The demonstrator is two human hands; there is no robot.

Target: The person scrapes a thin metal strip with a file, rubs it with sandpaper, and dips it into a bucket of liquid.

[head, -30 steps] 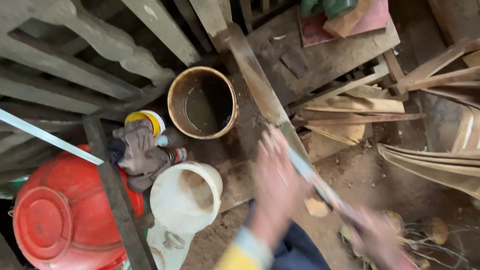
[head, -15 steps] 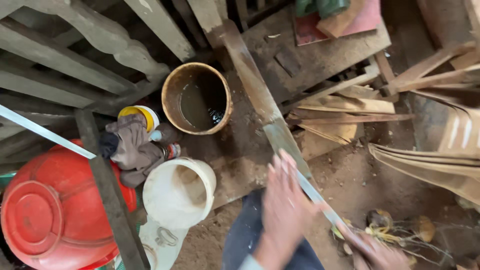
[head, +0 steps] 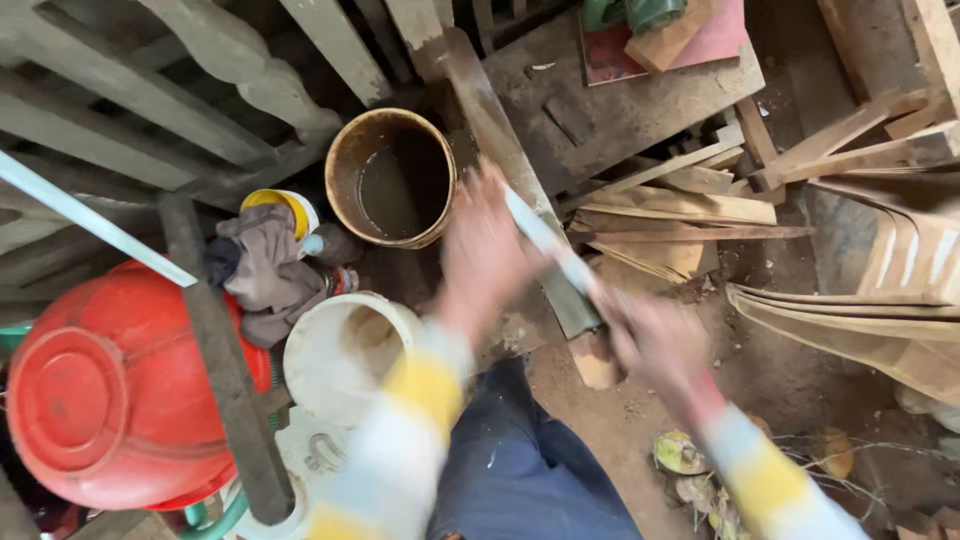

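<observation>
Just left of the left hand (head: 485,255), a brown bucket (head: 390,178) and a white bucket (head: 345,350) are closing the way, with a bundle of rags (head: 265,270) beside them. Right of the right hand (head: 650,335), stacked wood strips (head: 690,205) and curved boards (head: 860,320) are crowding in. Below the hands, a patch of bare dirt floor (head: 790,385) is lying free.

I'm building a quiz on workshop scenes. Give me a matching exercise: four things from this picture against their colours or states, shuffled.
Things:
1. round tub
2. bucket
3. large container
4. cloth

Descriptions:
A. red, lid on
B. white, open top
C. grey-brown, crumpled
D. rusty brown, dark liquid inside

Pairs: 1-D, 2-B, 3-A, 4-C
</observation>
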